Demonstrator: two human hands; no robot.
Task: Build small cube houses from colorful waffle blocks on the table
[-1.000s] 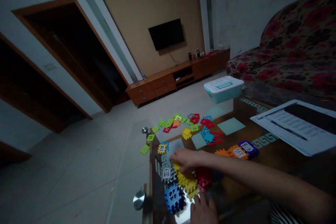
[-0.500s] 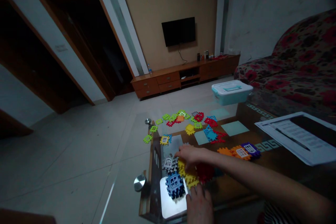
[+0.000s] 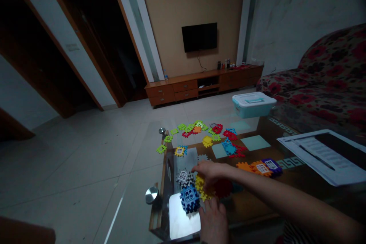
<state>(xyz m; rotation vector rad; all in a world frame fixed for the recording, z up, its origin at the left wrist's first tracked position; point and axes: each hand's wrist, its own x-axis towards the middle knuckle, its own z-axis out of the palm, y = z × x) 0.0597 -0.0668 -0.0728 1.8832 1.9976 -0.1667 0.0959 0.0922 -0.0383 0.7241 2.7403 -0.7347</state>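
My right hand (image 3: 208, 172) reaches in from the right and lies over a yellow interlocking building block (image 3: 201, 190), its fingers bent round the far side. At the near edge of that block, my left hand (image 3: 213, 216) presses with curled fingertips. Beside them on the left is a blue block (image 3: 190, 199) with a window-patterned face. Just beyond it sits a grey-and-black block (image 3: 184, 177) with a white window panel. Red pieces (image 3: 224, 187) lie partly hidden under my right forearm. A grey notched piece (image 3: 203, 157) shows past my right hand.
The glass table holds green pieces (image 3: 174, 131), a flat yellow piece (image 3: 207, 141), blue pieces (image 3: 228, 146) and orange pieces (image 3: 259, 168). Papers with a pen (image 3: 317, 157) lie right. A lidded box (image 3: 253, 105) stands at the far end, a sofa (image 3: 328, 68) beyond.
My left hand has moved slightly up towards my right hand at the yellow block. More of the grey notched piece shows past my right hand. The view has shifted a little.
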